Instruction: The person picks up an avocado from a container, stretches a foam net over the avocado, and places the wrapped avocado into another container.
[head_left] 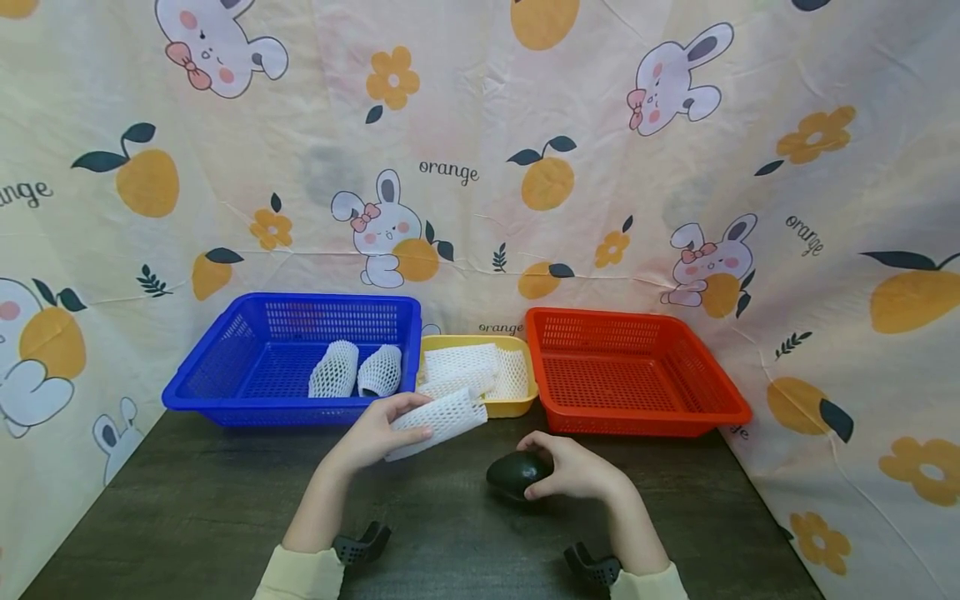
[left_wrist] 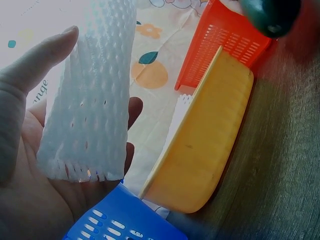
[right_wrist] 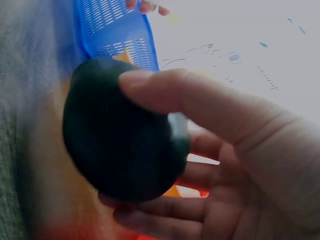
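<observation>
My left hand holds a flattened white foam net sleeve just in front of the yellow basket. In the left wrist view the thumb lies on one face of the foam net sleeve, with fingers behind it. Over the table to the right, my right hand grips a dark green avocado. The right wrist view shows the thumb on top of the avocado and fingers curled beneath. The sleeve and the avocado are apart.
A blue basket at the left holds two net-wrapped items. Behind my hands, a yellow basket contains several flat white foam sleeves. An orange-red basket stands at the right. A dark table lies beneath, with a printed cloth behind.
</observation>
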